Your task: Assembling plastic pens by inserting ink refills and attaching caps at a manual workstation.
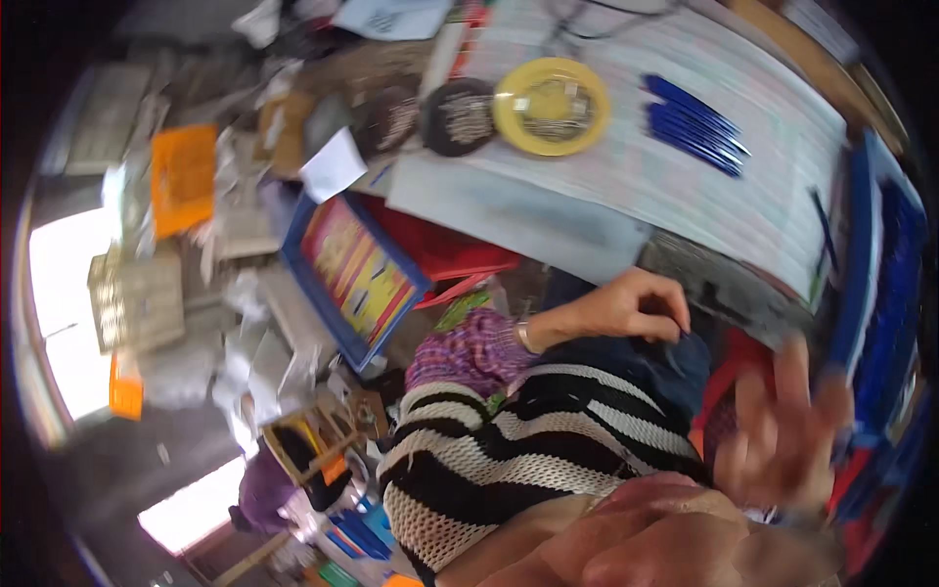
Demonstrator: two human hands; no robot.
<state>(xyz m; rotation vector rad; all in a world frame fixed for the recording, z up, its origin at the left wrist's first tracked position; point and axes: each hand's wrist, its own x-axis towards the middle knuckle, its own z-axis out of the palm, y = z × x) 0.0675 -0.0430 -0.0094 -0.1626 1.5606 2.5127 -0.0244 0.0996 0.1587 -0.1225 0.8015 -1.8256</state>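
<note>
My left hand [636,305] comes in from the left in a purple knitted sleeve, with a bracelet at the wrist. It hovers by the table's near edge, fingers curled and thumb pressed in; whatever they hold is hidden or too small to make out. Further right, my right hand [782,430] is raised and blurred, its fingers apart and nothing visible in them. On the table lies a fanned row of shiny blue pens [694,127]. A yellow bowl [506,115] of small metal parts stands left of them, beside a dark bowl [430,137] of similar pieces.
A blue-rimmed tray [411,289] with a printed sheet and a pen-like piece sits left of my left arm. At the right edge stands a blue tray [861,225] beside many blue pieces. A loose dark pen [825,230] lies near the table's right side. Cluttered boxes fill the far left.
</note>
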